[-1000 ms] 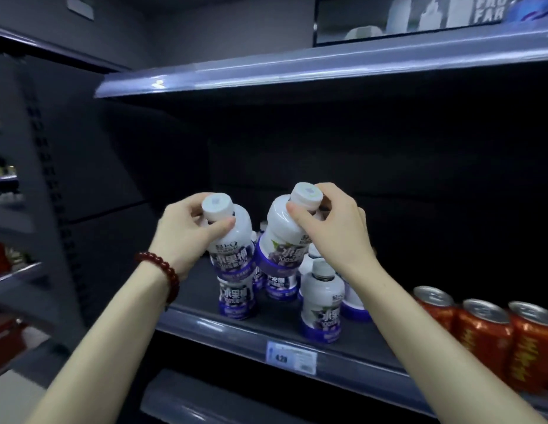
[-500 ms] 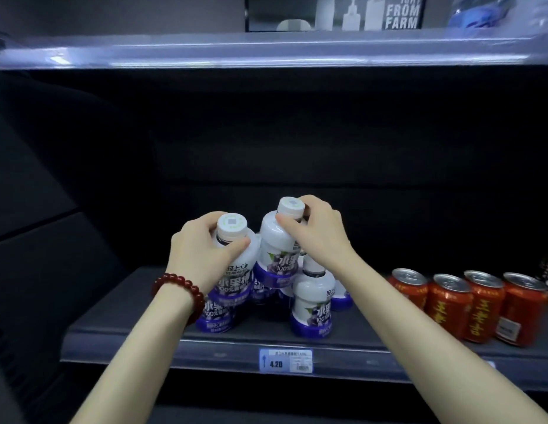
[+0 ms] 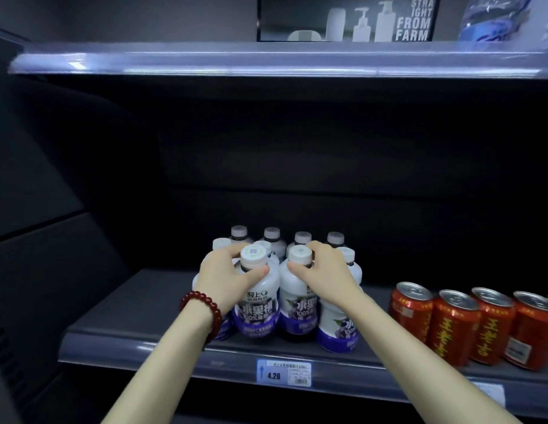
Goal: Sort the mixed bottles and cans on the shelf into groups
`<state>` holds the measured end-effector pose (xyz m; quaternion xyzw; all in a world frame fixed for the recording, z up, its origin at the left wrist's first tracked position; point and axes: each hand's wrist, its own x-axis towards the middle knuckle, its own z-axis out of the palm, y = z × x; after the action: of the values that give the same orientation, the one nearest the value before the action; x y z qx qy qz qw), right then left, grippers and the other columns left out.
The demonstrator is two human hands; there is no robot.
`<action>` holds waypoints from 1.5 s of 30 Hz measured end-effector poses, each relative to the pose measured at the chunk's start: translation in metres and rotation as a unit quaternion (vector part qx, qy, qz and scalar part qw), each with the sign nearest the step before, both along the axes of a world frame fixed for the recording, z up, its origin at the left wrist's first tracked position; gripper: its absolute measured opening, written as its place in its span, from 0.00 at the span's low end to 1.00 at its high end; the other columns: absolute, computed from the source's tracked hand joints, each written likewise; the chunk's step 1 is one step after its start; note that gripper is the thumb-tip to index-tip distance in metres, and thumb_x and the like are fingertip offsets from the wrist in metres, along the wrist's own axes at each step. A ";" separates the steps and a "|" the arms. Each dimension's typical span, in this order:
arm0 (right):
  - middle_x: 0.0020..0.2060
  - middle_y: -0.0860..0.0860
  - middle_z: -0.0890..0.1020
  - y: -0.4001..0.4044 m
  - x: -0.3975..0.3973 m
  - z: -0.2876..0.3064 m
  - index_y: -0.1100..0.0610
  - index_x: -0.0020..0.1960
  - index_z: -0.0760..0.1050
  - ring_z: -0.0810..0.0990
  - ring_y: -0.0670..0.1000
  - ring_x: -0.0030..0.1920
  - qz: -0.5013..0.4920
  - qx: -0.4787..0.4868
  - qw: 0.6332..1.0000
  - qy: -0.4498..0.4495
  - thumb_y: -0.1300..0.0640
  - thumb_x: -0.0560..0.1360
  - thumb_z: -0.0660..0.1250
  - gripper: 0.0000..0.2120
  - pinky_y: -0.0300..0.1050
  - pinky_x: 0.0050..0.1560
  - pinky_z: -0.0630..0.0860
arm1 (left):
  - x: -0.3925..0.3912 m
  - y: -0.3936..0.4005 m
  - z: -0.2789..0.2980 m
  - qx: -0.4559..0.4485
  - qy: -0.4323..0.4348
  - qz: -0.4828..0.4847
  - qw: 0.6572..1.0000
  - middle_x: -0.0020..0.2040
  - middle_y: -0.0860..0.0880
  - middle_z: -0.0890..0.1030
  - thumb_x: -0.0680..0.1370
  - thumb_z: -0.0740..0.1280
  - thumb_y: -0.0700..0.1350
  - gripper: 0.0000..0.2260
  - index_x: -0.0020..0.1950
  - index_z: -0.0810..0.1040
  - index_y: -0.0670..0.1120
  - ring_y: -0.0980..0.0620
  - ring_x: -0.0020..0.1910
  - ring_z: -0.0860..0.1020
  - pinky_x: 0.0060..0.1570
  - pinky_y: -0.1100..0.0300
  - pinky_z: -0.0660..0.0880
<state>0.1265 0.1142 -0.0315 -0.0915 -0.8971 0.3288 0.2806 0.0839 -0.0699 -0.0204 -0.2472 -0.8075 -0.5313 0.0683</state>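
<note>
Several white bottles with purple labels stand clustered on the dark shelf [image 3: 138,319]. My left hand [image 3: 227,278], with a red bead bracelet on its wrist, grips the neck of the front left bottle [image 3: 258,304]. My right hand [image 3: 323,275] grips the neck of the front bottle beside it [image 3: 297,307]. Both bottles stand upright at the shelf's front, touching each other. More of these bottles [image 3: 272,237] stand in rows behind, partly hidden by my hands. Several red cans [image 3: 453,325] stand in a row to the right.
A price tag reading 4.20 [image 3: 284,372] sits on the shelf's front rail. The upper shelf [image 3: 266,61] overhangs, with a black sign [image 3: 347,18] and a clear water bottle [image 3: 493,21] on it. Bare shelf lies left of the bottles.
Both hands have lowered their bottles from above the cluster down onto the shelf's front row. The view has shifted right and closer.
</note>
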 end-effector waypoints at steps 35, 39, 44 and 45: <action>0.56 0.56 0.79 -0.009 0.006 -0.035 0.61 0.63 0.71 0.77 0.54 0.55 -0.030 -0.029 0.999 0.035 0.56 0.75 0.67 0.18 0.39 0.49 0.67 | -0.025 0.034 -0.044 -0.135 0.081 -0.010 0.987 0.62 0.40 0.78 0.79 0.62 0.43 0.22 0.73 0.64 0.46 0.43 0.59 0.77 0.55 0.58 0.71; 0.61 0.54 0.77 -0.006 0.011 -0.029 0.59 0.66 0.71 0.75 0.52 0.61 -0.019 -0.053 0.997 0.053 0.55 0.75 0.69 0.22 0.41 0.59 0.70 | -0.016 0.036 -0.042 -0.087 0.106 0.024 0.990 0.64 0.45 0.77 0.78 0.64 0.44 0.22 0.72 0.66 0.46 0.46 0.61 0.75 0.58 0.60 0.70; 0.58 0.48 0.77 -0.006 0.027 -0.019 0.55 0.64 0.74 0.74 0.45 0.58 -0.008 -0.091 0.991 0.098 0.57 0.74 0.70 0.18 0.35 0.56 0.71 | -0.002 0.036 -0.034 -0.041 0.146 0.029 0.988 0.64 0.52 0.76 0.77 0.65 0.45 0.19 0.68 0.71 0.47 0.57 0.61 0.72 0.57 0.66 0.65; 0.56 0.47 0.78 -0.004 0.030 -0.017 0.54 0.62 0.75 0.75 0.44 0.57 -0.003 -0.106 0.988 0.111 0.57 0.74 0.70 0.16 0.32 0.52 0.71 | 0.001 0.037 -0.033 -0.029 0.158 0.024 0.987 0.62 0.54 0.76 0.77 0.65 0.45 0.18 0.67 0.73 0.48 0.59 0.59 0.72 0.57 0.66 0.66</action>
<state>0.1561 0.1100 -0.0489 -0.0861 -0.8199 0.4298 0.3683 0.0845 -0.0334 -0.0539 -0.3100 -0.8074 -0.4603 0.2005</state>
